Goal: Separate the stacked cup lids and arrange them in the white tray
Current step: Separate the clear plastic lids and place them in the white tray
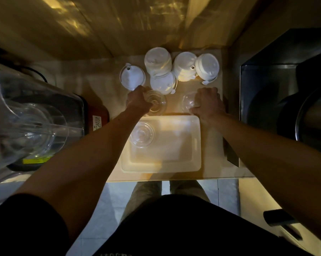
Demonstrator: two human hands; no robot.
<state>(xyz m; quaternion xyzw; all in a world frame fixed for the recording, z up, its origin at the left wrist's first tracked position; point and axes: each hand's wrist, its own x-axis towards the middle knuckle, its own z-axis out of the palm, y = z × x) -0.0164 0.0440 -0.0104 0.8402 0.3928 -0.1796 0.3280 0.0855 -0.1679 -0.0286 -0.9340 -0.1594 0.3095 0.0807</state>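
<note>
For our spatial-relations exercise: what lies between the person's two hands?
Head view: clear lids in the left hand, a single clear lid in the right hand, bare counter between them.

One clear domed lid [142,134] sits in the white tray's [196,145] far-left corner. Just beyond, the left hand [137,100] grips a clear lid stack [158,103], the right hand [208,103] a lone clear lid [188,102].

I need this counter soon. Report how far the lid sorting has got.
Barely begun. Done: one clear lid lies in the white tray, at its far-left corner. In hand: the left hand grips the clear lid stack just beyond the tray, and the right hand holds a loose clear lid beside it. Left: the rest of that stack, plus the white lid stacks at the back.
</note>
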